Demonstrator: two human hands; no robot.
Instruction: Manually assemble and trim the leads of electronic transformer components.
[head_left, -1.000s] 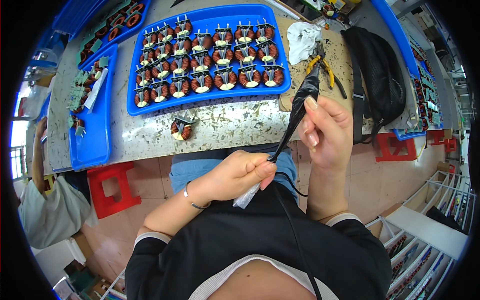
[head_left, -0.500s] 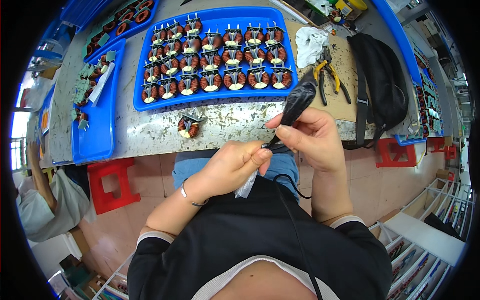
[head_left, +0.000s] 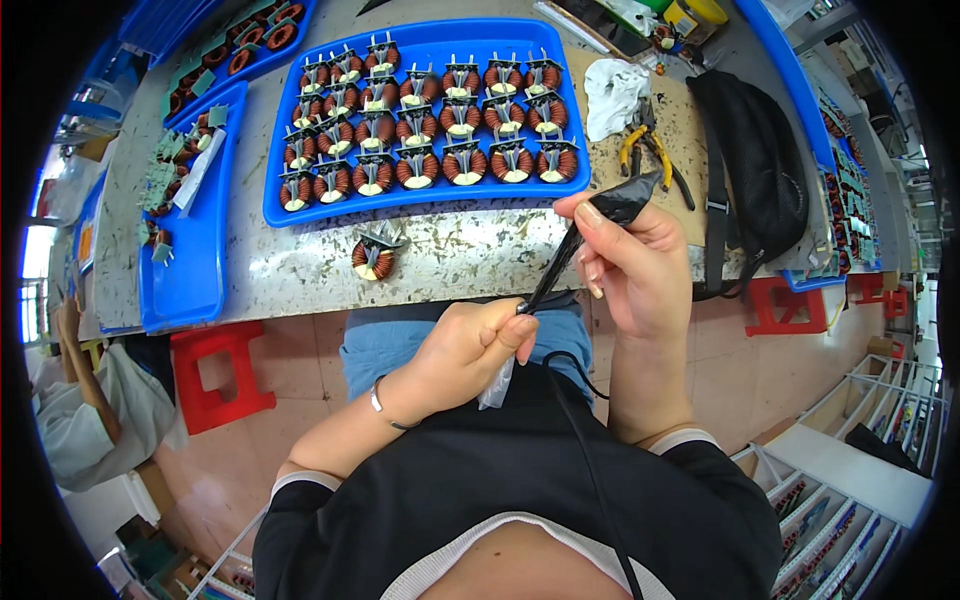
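A strip of thin, glossy black plastic [head_left: 556, 262] is stretched slantwise between my hands over the table's front edge. My left hand [head_left: 472, 345] is closed in a fist on its lower end. A bit of clear plastic [head_left: 496, 386] hangs below that fist. Up and to the right, my right hand [head_left: 640, 255] pinches the strip between thumb and forefinger, and the loose wider end sticks out past the fingers. On the table to the left of my hands lies a single copper-wound toroid coil [head_left: 373, 258], touched by neither hand.
A blue tray [head_left: 340, 211] holds rows of similar coils. Yellow-and-black-handled pliers [head_left: 660, 155], a crumpled white cloth [head_left: 614, 98] and a black bag [head_left: 752, 160] lie at right. Another blue tray [head_left: 190, 300] and a red stool [head_left: 222, 375] are at left, near another person's arm [head_left: 88, 375].
My right hand has moved up and to the right along the black plastic, drawing it into a longer, narrower strip. My left hand keeps its grip on the lower end.
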